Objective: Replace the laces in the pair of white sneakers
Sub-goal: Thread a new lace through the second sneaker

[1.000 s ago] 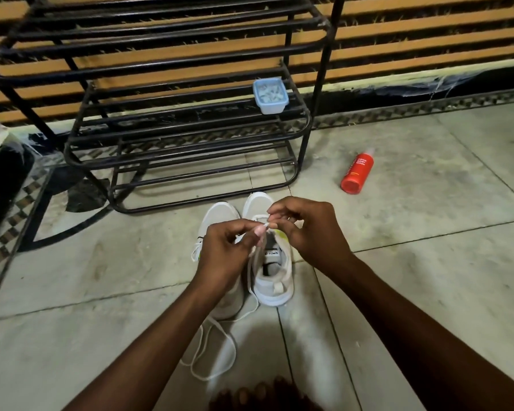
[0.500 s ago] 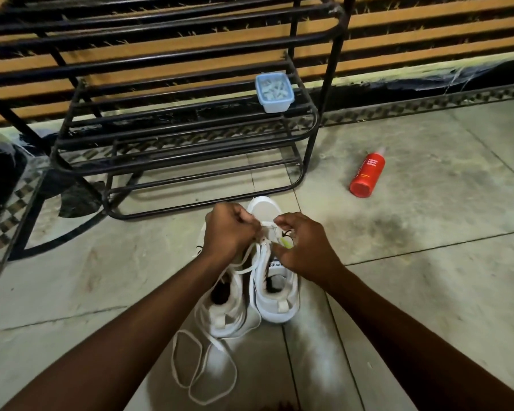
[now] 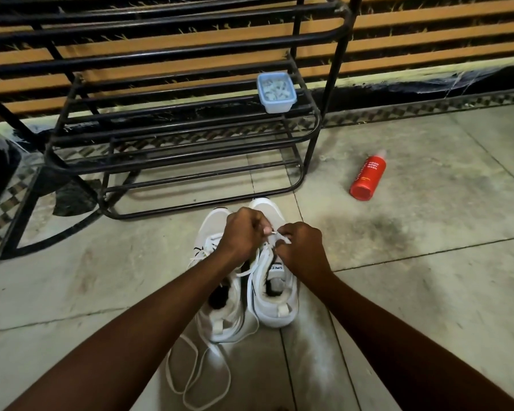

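Lower now, lace tip (image 3: 273, 232); white bits (image 3: 275, 88) in tub (image 3: 277, 108)

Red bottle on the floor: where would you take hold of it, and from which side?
I'd take the red bottle round the middle of its body, from above, grip spanning its width. It lies on its side on the floor, cap pointing away, so the round flank faces up.

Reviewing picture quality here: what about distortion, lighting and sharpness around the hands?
Head view: wide-angle distortion bows the shoe rack and floor joints. Head view: dim light, near black at the left edge. Head view: left hand and right hand, pinching the lace, are sharp; the white sneakers glare slightly, losing surface detail.
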Tool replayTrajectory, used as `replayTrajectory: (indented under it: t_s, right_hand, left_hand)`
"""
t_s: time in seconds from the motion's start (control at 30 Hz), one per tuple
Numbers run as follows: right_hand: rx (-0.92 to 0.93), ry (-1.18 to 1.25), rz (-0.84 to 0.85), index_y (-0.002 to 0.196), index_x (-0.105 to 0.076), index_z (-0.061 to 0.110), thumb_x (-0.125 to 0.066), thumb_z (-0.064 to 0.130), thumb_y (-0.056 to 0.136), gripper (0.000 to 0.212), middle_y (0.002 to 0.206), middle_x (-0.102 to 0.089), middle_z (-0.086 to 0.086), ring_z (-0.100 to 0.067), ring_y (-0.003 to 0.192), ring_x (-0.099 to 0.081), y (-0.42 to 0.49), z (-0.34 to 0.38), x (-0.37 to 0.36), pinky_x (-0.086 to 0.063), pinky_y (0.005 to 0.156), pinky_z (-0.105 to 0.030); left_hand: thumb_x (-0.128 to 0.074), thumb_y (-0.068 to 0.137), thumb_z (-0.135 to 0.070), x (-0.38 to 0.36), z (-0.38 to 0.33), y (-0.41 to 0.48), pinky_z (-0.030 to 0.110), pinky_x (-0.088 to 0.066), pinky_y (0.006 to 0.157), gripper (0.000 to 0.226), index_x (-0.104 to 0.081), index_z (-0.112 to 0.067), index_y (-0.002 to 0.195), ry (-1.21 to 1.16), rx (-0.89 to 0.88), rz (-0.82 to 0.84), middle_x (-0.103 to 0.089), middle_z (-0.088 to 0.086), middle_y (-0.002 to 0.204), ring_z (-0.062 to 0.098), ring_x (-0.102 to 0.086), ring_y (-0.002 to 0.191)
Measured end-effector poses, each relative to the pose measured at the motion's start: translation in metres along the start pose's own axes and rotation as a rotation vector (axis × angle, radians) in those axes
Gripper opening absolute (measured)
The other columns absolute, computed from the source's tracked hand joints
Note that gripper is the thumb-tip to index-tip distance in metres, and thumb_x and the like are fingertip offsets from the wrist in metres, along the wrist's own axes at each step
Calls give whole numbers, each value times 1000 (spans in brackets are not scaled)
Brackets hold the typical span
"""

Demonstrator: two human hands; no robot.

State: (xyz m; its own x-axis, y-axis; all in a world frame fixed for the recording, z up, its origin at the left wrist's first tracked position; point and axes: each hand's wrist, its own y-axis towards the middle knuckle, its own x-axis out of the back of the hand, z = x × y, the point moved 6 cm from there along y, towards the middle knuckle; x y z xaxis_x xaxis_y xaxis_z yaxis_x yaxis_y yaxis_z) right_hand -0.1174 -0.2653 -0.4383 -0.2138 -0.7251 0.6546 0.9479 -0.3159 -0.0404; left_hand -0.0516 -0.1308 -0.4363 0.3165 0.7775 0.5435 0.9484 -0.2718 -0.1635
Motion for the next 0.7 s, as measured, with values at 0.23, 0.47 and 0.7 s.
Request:
replayTrajectory:
  t_s: [0.23, 0.47, 0.7]
  right_hand:
    - [-258, 302, 13, 84, -81, 22, -72, 18, 69, 18, 78, -76, 12, -1, 78, -70, 2, -25, 6, -55, 82, -24]
    - [-296, 470, 58, 85, -82, 23, -73, 14, 68, 21, 82, -78, 8, -11, 86, -73, 2, -36, 3, -59, 87, -37]
    - [-276, 506, 87, 84, -81, 26, -71, 10, 72, 23, 82, -78, 4, -18, 84, -74, 2, -40, 2, -60, 77, -38]
  left_hand:
    - [-52, 77, 10, -10, -2, -6, 31, -52, 87, 27, -71, -9, 76, 164, 5, -90, -73, 4, 87, 20, -65, 94]
    - [-53, 87, 3, -19, 0, -6, 41, -51, 93, 22, -72, -7, 84, 220, -22, -65, -72, 10, 91, 28, -64, 100]
    - [-52, 93, -5, -22, 1, -7, 36, -46, 97, 20, -72, -11, 89, 260, -29, -80, -70, 6, 99, 24, -58, 109]
